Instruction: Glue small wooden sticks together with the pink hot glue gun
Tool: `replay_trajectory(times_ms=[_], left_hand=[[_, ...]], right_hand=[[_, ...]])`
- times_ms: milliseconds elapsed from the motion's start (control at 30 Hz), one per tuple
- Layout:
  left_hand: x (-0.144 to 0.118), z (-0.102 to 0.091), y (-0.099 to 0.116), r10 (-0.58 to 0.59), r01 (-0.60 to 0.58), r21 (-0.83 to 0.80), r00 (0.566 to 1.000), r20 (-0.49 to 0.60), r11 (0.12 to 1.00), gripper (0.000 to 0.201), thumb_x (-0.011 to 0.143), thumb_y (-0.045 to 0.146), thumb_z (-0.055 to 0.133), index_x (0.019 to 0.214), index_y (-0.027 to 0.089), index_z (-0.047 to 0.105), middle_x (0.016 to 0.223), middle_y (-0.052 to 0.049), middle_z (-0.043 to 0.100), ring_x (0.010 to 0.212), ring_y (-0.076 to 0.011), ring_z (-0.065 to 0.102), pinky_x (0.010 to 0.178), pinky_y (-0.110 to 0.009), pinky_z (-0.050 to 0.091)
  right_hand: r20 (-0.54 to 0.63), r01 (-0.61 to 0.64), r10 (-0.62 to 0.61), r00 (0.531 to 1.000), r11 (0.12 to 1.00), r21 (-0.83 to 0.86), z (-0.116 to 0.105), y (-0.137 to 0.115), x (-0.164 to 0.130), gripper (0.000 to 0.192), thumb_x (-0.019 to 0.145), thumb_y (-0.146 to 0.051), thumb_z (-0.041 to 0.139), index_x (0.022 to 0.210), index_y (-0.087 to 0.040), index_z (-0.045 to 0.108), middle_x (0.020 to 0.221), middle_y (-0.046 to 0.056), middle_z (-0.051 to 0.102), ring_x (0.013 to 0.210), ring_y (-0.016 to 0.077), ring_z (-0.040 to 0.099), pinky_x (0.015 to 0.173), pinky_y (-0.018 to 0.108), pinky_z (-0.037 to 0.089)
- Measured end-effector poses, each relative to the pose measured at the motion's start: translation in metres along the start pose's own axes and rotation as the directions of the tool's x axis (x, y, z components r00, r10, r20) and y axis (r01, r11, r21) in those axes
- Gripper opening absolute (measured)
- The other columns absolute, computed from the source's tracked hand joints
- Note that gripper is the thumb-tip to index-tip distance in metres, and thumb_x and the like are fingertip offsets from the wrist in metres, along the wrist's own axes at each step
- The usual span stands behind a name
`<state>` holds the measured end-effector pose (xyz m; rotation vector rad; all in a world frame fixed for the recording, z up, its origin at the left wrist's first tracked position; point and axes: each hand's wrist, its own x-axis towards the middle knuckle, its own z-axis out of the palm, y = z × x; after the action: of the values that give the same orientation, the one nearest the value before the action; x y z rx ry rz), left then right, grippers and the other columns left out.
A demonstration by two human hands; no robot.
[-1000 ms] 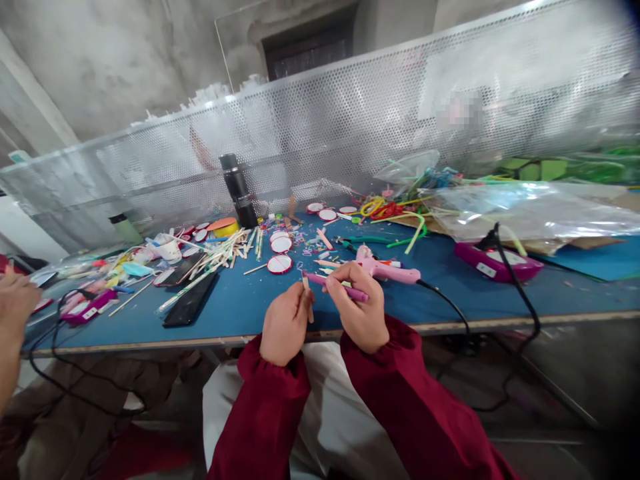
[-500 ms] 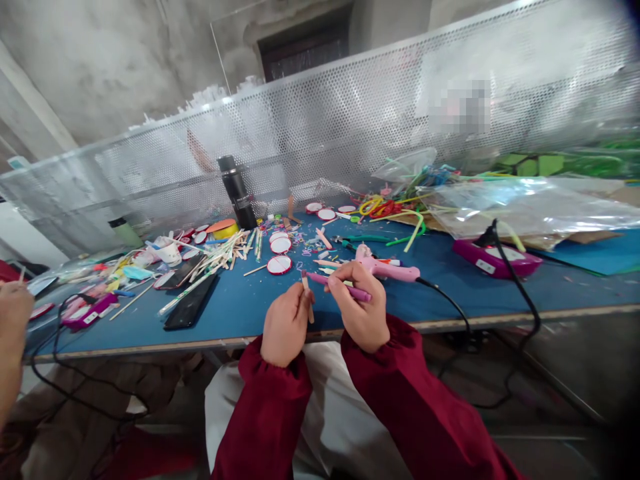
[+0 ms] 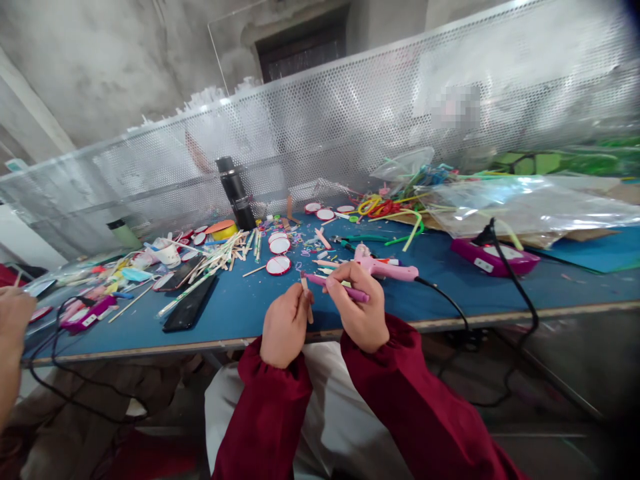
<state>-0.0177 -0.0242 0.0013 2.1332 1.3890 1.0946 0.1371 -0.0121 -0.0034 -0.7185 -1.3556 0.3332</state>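
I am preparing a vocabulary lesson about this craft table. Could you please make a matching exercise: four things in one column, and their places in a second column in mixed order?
Things:
1. purple marker
2. short wooden stick
3. pink glue gun
4. black flask

Places:
A. standing upright near the perforated metal screen
B. held in the left hand
C. lying on the blue table just beyond the hands
D. held in the right hand

Pairs: 1-D, 2-B, 3-C, 4-A
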Motion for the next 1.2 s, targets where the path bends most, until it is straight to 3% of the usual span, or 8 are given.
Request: replay_trajectory(times_ms=[1200], left_hand=[[-0.0003,-0.0002,0.0012,-0.002,0.002,0.026,1.0,0.004,1.0,0.034,0.109,0.041,0.035,0.085,0.023,0.052,0.068,0.001,0.059,0.065,-0.0174,0.056,0.066,-0.029,0.035]], right_hand=[[-0.005,-0.005,0.005,1.0,1.0,-0.028,-0.0006,-0.0033,-0.0004,0.022,0.096,-0.024,0.057,0.073,-0.024,0.057,0.072,0.001,0.061,0.073,0.0187,0.058,0.069,0.034,0.046]])
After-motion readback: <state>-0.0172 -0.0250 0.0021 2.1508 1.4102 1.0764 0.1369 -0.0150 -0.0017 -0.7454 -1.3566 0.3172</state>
